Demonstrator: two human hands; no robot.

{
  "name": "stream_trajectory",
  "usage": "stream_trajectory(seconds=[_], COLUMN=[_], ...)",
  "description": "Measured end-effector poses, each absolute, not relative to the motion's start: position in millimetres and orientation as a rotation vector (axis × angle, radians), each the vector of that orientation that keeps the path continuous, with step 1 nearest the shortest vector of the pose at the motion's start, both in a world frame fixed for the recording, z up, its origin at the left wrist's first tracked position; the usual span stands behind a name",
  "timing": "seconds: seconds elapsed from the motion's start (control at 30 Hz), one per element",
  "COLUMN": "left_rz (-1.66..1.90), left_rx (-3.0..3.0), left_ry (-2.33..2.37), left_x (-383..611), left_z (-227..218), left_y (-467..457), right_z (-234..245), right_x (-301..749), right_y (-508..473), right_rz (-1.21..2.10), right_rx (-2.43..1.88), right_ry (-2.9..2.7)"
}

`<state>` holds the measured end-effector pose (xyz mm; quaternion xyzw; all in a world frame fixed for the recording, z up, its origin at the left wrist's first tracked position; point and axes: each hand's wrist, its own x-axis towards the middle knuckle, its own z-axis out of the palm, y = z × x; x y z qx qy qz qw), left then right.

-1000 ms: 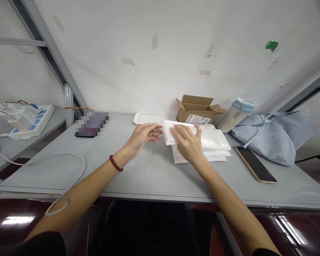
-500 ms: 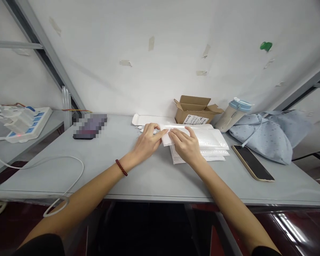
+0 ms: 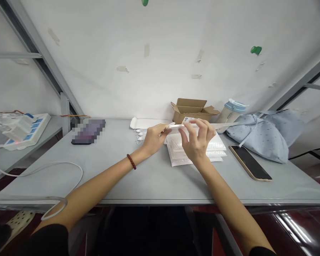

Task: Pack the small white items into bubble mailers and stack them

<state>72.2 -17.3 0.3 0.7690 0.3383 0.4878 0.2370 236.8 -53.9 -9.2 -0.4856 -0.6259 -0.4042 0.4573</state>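
Note:
A white bubble mailer (image 3: 175, 126) is lifted above the desk and seen nearly edge-on. My left hand (image 3: 156, 137) is closed, pinching its left end between thumb and fingers. My right hand (image 3: 198, 140) has curled fingers round the mailer's near side, thumb below and fingertips above. A thin pale strip (image 3: 226, 124) stretches rightward from behind that hand; whether it is the mailer's edge or a separate strip, I cannot tell. Beneath lies a stack of white bubble mailers (image 3: 180, 156). Small white items with thin loops (image 3: 140, 138) lie just left, partly hidden by my left hand.
Behind stand an open cardboard box (image 3: 189, 115) and a blue-lidded cup (image 3: 231, 113). A light-blue cloth bag (image 3: 266, 138) and a phone (image 3: 250, 163) lie right. At left are a pixelated dark object (image 3: 88, 131), a white cable (image 3: 81, 170) and a power strip (image 3: 40, 129).
The bubble mailer has risen off the stack and tilted to edge-on. My right hand's fingers went from lying flat on it to curled round it. The camera view has shifted slightly.

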Motion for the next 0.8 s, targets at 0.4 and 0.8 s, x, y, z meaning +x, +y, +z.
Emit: stream_trajectory(seconds=[0.4,0.8], left_rz=[0.912,0.964], left_rx=[1.268,1.103], left_ry=[0.862,0.924], left_x=[114,110], left_z=[15,9], left_y=[-3,27], right_z=[-12,-29], right_x=[270,282], right_y=[-32,-20], right_rz=[-0.768,-0.481], right_rx=[-1.347,-1.617], right_ry=[-1.455,-1.636])
